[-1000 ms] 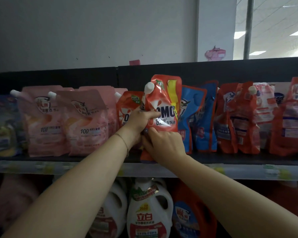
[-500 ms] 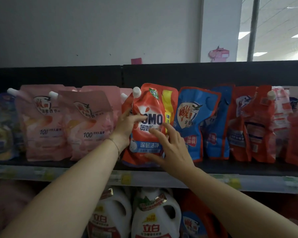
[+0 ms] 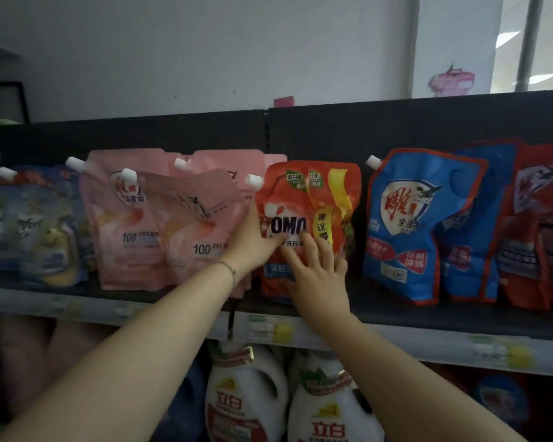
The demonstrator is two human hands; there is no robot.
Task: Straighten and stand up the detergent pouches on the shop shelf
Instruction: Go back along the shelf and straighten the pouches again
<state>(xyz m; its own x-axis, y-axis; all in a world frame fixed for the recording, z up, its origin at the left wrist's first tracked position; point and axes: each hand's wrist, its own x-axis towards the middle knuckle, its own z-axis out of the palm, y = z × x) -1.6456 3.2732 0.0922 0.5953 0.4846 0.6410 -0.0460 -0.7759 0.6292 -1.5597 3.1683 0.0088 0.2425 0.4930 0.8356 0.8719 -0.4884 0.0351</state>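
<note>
Red OMO pouch [image 3: 300, 199]: creased, white-capped, stood upright on the shelf [image 3: 396, 314] between pink pouches [image 3: 147, 224] and blue pouch [image 3: 409, 224]. Left edge is clasped by left grip [image 3: 253, 240]; right grip [image 3: 316, 275] is pressed flat against the front, fingers spread. Lower label is hidden.

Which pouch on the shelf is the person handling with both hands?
The red OMO pouch, between the pink pouches and the blue pouch: the left hand holds its left edge, the right hand presses its front.

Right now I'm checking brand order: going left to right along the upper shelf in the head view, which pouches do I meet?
Pale blue pouch → pink pouches → OMO pouch → blue pouch → red pouches.
</note>
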